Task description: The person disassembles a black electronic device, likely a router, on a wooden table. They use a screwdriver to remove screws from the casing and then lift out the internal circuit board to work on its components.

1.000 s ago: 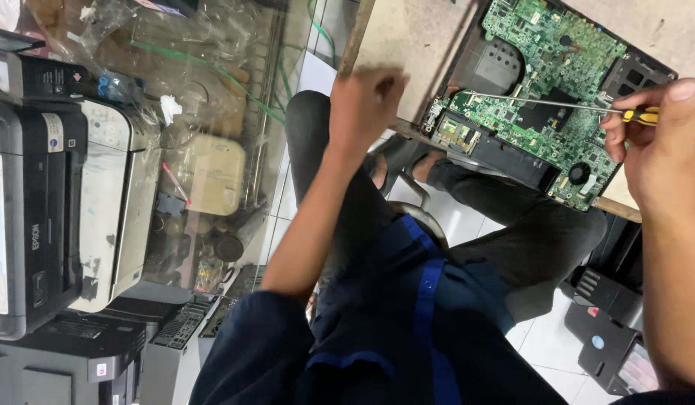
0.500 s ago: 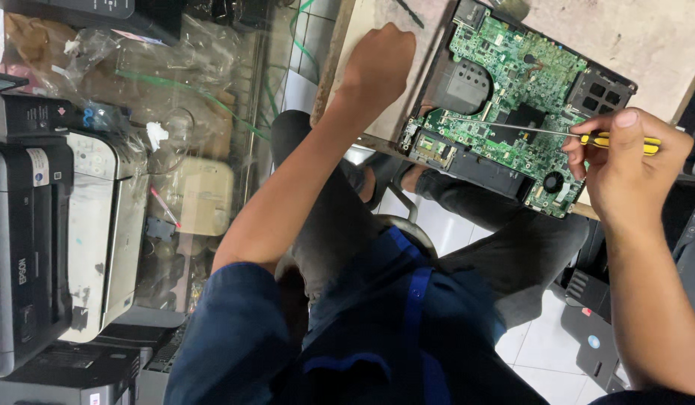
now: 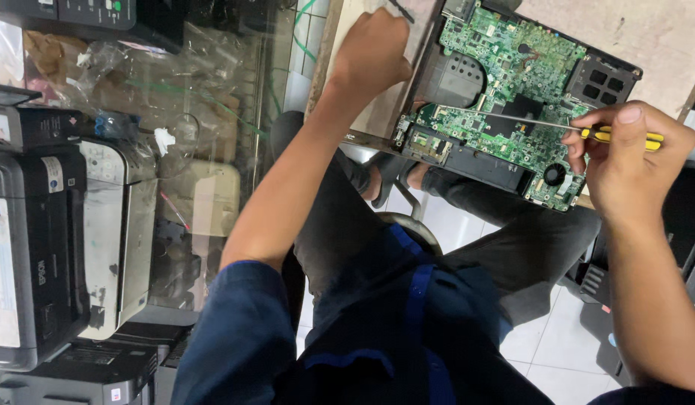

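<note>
Screwdriver with yellow handle is pinched in the right hand, its shaft laid across the green laptop motherboard on the table, while the left hand, fisted beside that board, apparently steadies the work: screw-driving in hand, precise tip seating needed.

light: bright, even, from above | shadows: soft | glare: on glass cabinet | focus: mostly sharp, slight blur at edges
</note>
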